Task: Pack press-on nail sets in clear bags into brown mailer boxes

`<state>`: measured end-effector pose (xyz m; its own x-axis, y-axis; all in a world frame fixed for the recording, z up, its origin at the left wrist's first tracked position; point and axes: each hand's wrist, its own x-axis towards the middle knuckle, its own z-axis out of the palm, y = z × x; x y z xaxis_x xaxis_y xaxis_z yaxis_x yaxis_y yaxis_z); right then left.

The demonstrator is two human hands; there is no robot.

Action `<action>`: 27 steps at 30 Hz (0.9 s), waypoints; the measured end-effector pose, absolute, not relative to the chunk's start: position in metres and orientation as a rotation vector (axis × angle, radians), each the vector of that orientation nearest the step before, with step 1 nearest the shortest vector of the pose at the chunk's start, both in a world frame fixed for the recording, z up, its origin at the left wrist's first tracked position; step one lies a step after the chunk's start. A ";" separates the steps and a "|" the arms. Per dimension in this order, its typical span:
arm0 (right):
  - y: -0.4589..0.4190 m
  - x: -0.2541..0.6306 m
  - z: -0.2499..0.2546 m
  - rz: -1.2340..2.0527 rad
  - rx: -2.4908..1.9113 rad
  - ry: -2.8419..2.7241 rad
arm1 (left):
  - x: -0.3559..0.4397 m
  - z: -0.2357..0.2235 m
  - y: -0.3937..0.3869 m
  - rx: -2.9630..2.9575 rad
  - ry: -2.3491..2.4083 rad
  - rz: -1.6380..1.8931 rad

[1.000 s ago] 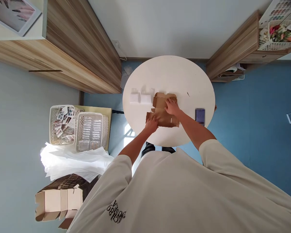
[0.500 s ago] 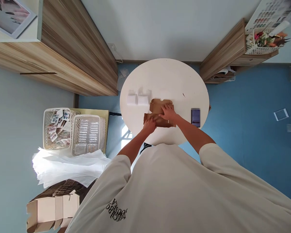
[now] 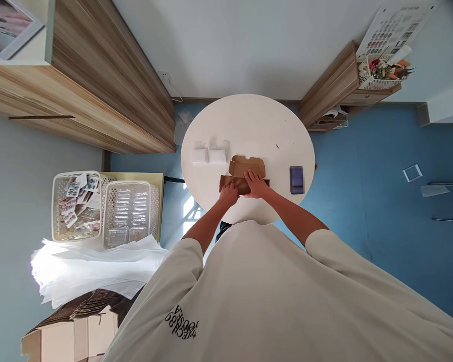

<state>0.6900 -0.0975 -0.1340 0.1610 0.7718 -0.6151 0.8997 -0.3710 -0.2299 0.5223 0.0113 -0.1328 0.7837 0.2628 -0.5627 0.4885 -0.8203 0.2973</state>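
On the round white table [image 3: 249,113] lies a small brown cardboard box [image 3: 251,165], its lid flap folded out flat toward the far side. At the near left corner of the box, my left hand [image 3: 229,194] has its fingers curled over the edge. My right hand [image 3: 255,186] rests on the box's right part, fingers stretched out and the thumb near the front edge. Both hands cover portions of the box's near side. Two white packets [image 3: 209,155] sit left of the box. A dark phone [image 3: 296,180] lies to the right of my right hand.
Left of the table are a white basket of small printed packs [image 3: 56,206] and a white basket of clear plastic cases [image 3: 151,201]. Below them lie white sheets [image 3: 98,266] and flattened cardboard boxes [image 3: 58,342]. Wooden cabinets [image 3: 136,90] stand along the wall.
My right hand has drawn nearer to me along the box and toward my left hand. The box's near side appears narrower, its front part raised or folded. The whole view has shifted slightly.
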 end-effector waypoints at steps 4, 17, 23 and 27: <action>-0.097 0.689 -0.133 -1.011 2.240 1.616 | 0.504 -0.130 0.015 2.588 0.567 -0.557; -0.098 0.687 -0.138 -1.022 2.228 1.593 | 0.489 -0.123 0.038 2.461 1.018 -0.404; -0.098 0.687 -0.136 -1.050 2.242 1.573 | 0.499 -0.135 0.033 2.381 0.988 -0.432; -0.098 0.686 -0.135 -1.057 2.244 1.566 | 0.495 -0.135 0.030 2.330 0.962 -0.448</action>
